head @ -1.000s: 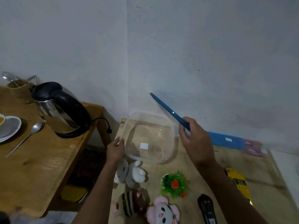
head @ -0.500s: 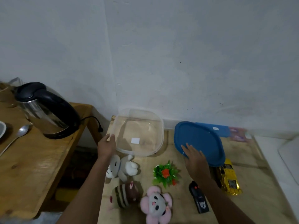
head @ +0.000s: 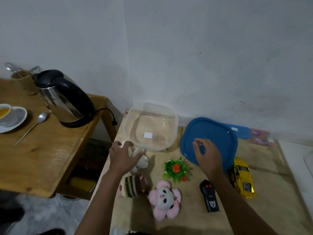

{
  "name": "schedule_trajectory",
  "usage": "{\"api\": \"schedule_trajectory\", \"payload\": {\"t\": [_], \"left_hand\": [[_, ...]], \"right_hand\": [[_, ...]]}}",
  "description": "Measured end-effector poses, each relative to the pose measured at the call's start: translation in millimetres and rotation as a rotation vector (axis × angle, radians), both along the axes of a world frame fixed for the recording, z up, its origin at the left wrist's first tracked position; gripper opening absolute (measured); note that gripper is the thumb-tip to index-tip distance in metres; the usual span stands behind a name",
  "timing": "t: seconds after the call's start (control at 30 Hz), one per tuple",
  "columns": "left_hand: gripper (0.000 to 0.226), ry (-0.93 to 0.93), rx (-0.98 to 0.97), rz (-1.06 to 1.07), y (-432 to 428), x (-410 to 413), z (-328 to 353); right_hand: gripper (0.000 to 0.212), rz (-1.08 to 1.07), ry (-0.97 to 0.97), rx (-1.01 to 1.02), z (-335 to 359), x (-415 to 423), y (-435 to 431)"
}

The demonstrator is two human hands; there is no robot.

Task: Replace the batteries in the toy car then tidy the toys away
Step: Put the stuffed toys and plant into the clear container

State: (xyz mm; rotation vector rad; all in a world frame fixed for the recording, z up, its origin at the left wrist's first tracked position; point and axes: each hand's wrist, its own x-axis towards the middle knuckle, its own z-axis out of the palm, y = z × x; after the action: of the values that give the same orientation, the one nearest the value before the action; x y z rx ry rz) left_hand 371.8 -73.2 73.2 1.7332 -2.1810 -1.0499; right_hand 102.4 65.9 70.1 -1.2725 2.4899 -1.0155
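Note:
The clear plastic container (head: 175,126) stands open at the back of the small table. Its blue lid (head: 218,133) lies flat to the right of it. My left hand (head: 122,157) is spread over the white plush toy (head: 143,162), just in front of the container's near left corner, fingers apart. My right hand (head: 208,155) hovers over the lid's front edge with loosely curled fingers, holding nothing. The yellow toy car (head: 243,179) lies at the right, partly under the lid's edge. The black remote (head: 209,196) lies in front of my right wrist.
A striped plush (head: 133,185), a pink flower plush (head: 164,198) and a green plastic plant (head: 176,168) lie in the front middle. A blue box (head: 241,131) sits against the wall. The left table holds a kettle (head: 64,97), a cup and saucer (head: 11,116) and a spoon (head: 33,123).
My right hand laid the blue lid flat beside the container and let it go. My left hand left the container's rim and dropped onto the white plush toy.

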Motion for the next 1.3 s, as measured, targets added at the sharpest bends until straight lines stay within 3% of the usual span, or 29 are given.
{"api": "schedule_trajectory", "payload": {"t": [0.07,0.17,0.23,0.33,0.43,0.63,0.87,1.07,1.17,1.3], "left_hand": [[0.082,-0.160,0.095,-0.188,7,7,5],[0.119,-0.391,0.238,-0.406,14,12,5],[0.129,-0.482,0.239,-0.490,18,13,0],[0.136,-0.555,0.181,-0.533,22,8,-10],[0.137,-0.566,0.134,-0.527,26,3,-21],[0.115,-0.448,0.051,-0.449,28,-4,-36],[0.111,-0.431,0.040,-0.429,25,-5,-40],[0.113,-0.423,0.031,-0.438,25,-3,-41],[0.111,-0.422,0.006,-0.432,25,-4,-43],[0.113,-0.425,-0.001,-0.434,24,-3,-45]], "right_hand": [[0.050,0.236,0.035,-0.006,10,31,10],[0.100,0.576,0.024,0.385,2,62,25],[0.120,0.653,0.055,0.563,-8,66,34],[0.133,0.663,0.106,0.670,-18,72,39],[0.133,0.650,0.143,0.725,-20,84,36],[0.098,0.641,0.105,0.618,-19,100,29],[0.138,0.481,0.051,0.502,-4,89,25],[0.147,0.269,-0.008,0.423,-14,86,36],[0.155,0.131,-0.141,0.392,-22,87,40],[0.162,0.102,-0.300,0.398,-34,86,39]]}}
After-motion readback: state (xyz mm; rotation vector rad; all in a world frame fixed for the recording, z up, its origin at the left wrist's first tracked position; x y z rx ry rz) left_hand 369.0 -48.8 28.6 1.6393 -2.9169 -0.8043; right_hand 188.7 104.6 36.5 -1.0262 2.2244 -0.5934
